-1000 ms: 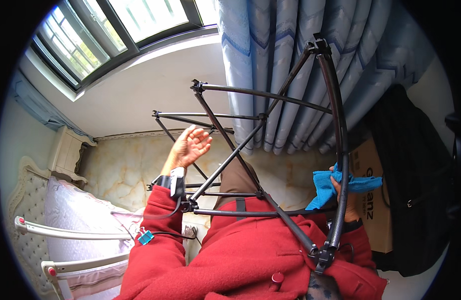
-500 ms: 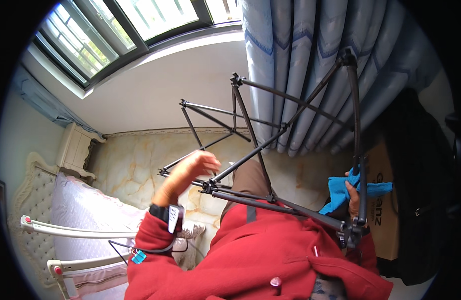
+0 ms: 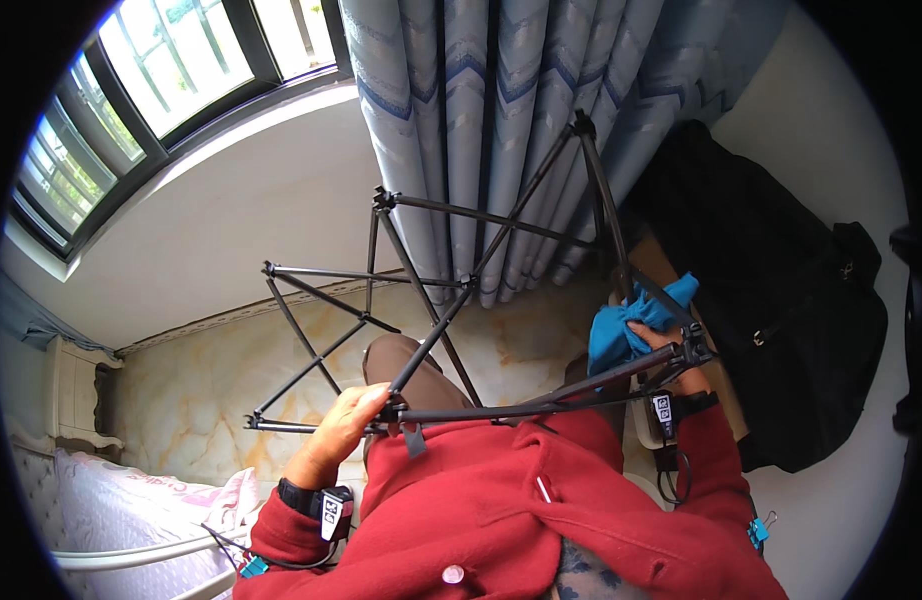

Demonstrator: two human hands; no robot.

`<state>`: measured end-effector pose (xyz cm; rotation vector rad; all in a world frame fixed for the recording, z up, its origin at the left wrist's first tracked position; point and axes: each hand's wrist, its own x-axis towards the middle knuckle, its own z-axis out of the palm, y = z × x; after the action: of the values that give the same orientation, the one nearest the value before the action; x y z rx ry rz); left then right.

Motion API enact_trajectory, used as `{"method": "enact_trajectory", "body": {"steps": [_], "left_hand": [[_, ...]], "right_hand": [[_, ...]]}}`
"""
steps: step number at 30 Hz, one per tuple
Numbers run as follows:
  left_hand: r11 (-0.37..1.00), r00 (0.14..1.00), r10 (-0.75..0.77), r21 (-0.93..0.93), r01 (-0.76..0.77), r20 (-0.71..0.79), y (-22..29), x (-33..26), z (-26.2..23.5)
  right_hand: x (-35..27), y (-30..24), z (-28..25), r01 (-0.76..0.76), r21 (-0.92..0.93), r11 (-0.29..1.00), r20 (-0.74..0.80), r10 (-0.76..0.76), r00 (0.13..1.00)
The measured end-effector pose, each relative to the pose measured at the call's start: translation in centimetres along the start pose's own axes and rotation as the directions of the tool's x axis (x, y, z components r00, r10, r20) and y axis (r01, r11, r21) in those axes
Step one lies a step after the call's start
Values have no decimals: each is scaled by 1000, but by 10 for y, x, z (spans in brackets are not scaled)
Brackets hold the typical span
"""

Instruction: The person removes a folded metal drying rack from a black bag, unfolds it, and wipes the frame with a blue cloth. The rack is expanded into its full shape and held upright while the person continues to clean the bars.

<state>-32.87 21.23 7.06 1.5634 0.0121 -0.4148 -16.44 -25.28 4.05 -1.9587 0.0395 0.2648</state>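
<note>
A dark folding metal frame [image 3: 431, 337] of crossed tubes and corner joints stands across my lap, spread open. My left hand [image 3: 343, 425] is closed on its near left corner joint. On the right side, my right hand [image 3: 671, 350] is closed on a bright blue cloth [image 3: 613, 338], bunched against a tube near the frame's right corner joint [image 3: 694, 345]. The cloth and tubes hide part of the right fingers. A small grey strap [image 3: 413, 440] hangs by the left corner.
A large black bag [image 3: 781, 320] lies at the right, with a cardboard box [image 3: 656, 262] partly hidden beside it. Blue curtains [image 3: 466, 130] hang ahead, near a barred window [image 3: 176, 60]. At the left are a bed with a pale pillow [image 3: 141, 505] and white rails [image 3: 131, 560].
My left hand, raised with fingers apart before, has come down onto the corner joint. The view has swung right, showing more of the bag. My right hand stays with the blue cloth.
</note>
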Motion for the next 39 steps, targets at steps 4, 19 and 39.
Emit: {"method": "enact_trajectory", "body": {"steps": [4, 19, 39], "left_hand": [[981, 998, -11, 193, -2, 66, 9, 20, 31], [981, 994, -99, 166, 104, -40, 11, 64, 55], [804, 977, 175, 555, -215, 124, -31, 5, 38]], "right_hand": [[-12, -4, -41, 101, -350, 931, -171, -170, 971], [-50, -68, -26, 295, 146, 944, -227, -258, 939], [-164, 8, 0, 453, 276, 847, -566, -238, 790]]}}
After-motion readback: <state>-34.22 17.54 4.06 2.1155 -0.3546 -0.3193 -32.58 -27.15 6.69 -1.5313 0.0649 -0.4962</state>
